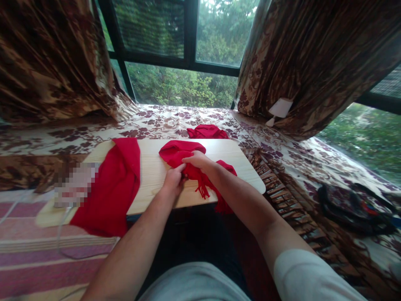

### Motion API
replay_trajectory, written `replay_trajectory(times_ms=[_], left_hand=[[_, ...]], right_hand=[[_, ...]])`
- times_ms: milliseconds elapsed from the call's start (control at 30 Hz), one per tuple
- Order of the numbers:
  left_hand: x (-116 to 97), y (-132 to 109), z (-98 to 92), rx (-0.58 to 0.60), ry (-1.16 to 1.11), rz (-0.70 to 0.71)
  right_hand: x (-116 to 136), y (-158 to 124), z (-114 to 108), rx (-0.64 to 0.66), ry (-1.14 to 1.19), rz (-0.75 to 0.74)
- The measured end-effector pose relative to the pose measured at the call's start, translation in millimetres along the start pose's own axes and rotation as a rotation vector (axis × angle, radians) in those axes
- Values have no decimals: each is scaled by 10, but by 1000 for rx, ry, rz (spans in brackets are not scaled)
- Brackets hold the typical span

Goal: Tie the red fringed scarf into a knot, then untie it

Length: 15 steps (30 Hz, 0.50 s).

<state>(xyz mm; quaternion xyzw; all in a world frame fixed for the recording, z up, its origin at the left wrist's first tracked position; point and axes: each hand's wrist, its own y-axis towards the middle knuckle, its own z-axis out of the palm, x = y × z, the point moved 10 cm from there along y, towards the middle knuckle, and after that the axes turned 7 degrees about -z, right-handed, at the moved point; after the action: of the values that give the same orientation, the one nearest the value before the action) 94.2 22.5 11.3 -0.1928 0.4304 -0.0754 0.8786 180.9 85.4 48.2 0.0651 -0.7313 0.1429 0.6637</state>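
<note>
A red fringed scarf (pixel 177 152) lies bunched on the middle of a light wooden table (pixel 150 175), its tassels hanging toward the near edge. My left hand (pixel 173 180) is closed on the scarf's fabric at its near side. My right hand (pixel 196 160) rests on top of the same scarf with fingers curled into the cloth. Another red scarf (pixel 114 188) is draped flat over the table's left part and off its near edge. A further red cloth (pixel 207 131) lies just beyond the table's far edge.
The table stands on a floral-patterned platform (pixel 163 119) below a window (pixel 184 50) with brown curtains (pixel 50 58) on both sides. A white charger (pixel 280 108) sits at the right curtain. A dark bag (pixel 354 207) lies at the right, a striped blanket (pixel 40 251) at the left.
</note>
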Motion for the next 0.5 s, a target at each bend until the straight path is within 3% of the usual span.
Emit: replay_trajectory(times_ms=[233, 400, 500], left_hand=[[-2, -41, 168, 294, -176, -169], [26, 64, 311, 495, -193, -301], [106, 111, 354, 535, -86, -377]], right_hand=[[84, -95, -28, -77, 38, 194], [204, -118, 11, -43, 53, 167], [247, -132, -43, -30, -5, 161]])
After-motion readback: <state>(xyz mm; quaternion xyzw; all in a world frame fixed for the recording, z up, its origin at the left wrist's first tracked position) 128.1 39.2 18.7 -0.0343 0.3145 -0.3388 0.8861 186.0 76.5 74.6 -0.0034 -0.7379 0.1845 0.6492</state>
